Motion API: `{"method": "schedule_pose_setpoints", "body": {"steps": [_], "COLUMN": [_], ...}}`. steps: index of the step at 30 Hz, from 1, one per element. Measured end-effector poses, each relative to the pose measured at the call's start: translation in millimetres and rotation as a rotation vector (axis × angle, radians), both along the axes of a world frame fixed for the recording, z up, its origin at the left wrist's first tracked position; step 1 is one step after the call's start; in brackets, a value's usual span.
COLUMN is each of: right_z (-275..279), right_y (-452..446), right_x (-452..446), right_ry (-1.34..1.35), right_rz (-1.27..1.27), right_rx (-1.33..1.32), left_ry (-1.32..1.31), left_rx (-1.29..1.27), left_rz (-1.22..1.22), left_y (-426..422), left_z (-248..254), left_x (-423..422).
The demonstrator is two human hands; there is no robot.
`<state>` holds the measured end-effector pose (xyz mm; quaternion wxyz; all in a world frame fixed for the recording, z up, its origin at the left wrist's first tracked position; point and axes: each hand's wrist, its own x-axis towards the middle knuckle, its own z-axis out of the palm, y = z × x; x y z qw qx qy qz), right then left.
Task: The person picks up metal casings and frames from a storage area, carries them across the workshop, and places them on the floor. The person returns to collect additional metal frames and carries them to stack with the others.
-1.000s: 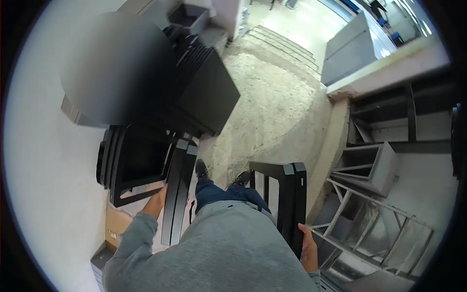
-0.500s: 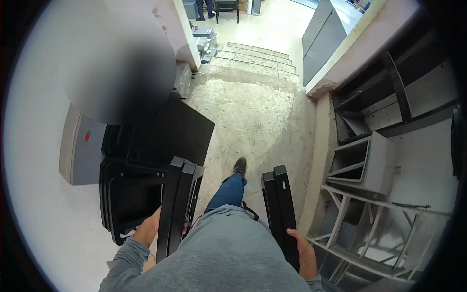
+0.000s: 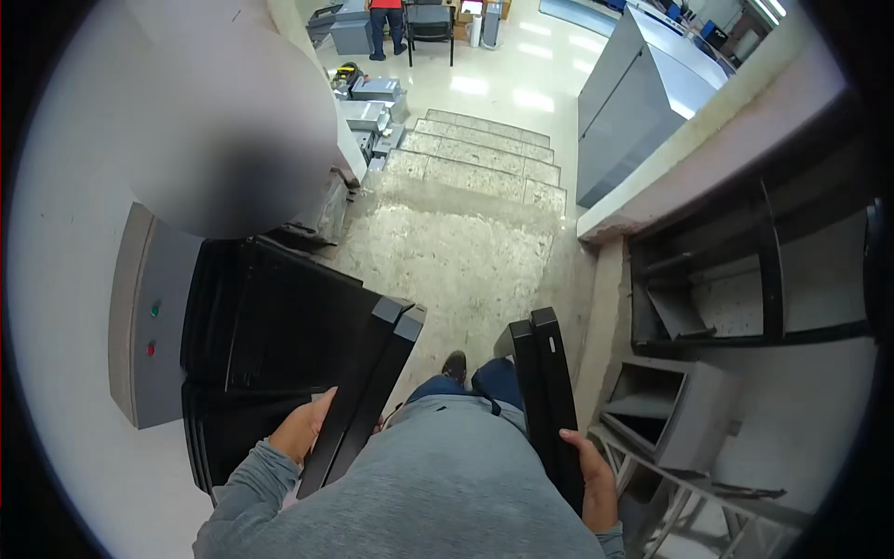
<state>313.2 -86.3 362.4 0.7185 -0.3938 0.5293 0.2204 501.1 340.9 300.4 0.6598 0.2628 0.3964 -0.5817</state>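
My left hand [image 3: 305, 427] is closed around a pair of long black metal panels [image 3: 361, 396], held side by side and tilted at my left hip. The thumb lies on their outer face, and some fingertips show on the inner side. At my right side, my right hand [image 3: 594, 470] grips another pair of long black panels [image 3: 548, 401], with a small light slot near the far end. Its thumb rests on the near edge; the other fingers are mostly hidden. Both pairs point forward, away from my body.
Concrete steps [image 3: 484, 154] lead to a bright room with a person [image 3: 385, 28] beside a chair [image 3: 430, 26]. Black panels [image 3: 289, 312] lean on the left near a grey control box [image 3: 154, 317]. On the right are a black frame [image 3: 771, 261] and grey cabinet [image 3: 694, 410]; a grey blur covers the upper left.
I have moved forward, and the steps and doorway are nearer. The left panels have swung to the right at their far ends. Both hands keep their hold.
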Motion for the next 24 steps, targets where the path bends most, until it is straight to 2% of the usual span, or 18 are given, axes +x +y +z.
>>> {"method": "schedule_pose_setpoints", "body": {"steps": [2,5,8,11,14,18,24], "right_z": [2,-13,-30,-22,-22,-1,-12], "right_y": [-17,-48,-89,-124,-163,-197,-240], "right_x": [35,81,137,228,308,411,553], "right_ry": [0.001,-0.132,-0.061,-0.028,-0.113,-0.106,-0.142], "right_rz": [-0.006,0.023,0.103,0.118,0.089,0.095,0.072], "right_rx": [-0.01,-0.097,-0.028,-0.019,0.003,0.056,0.021], "left_ry": [-0.034,-0.031,-0.041,-0.062,-0.113,-0.138,-0.159], "left_rx": [-0.017,-0.134,-0.19,-0.176,-0.156,-0.126,-0.137], "left_rz": [0.008,-0.023,-0.019,-0.01,0.009,0.051,0.1], "left_y": [-21,-56,-91,-132,-159,-175,-198], "left_z": [0,2,6,21,25,30,31], "left_x": [35,95,161,234,297,370,475]}}
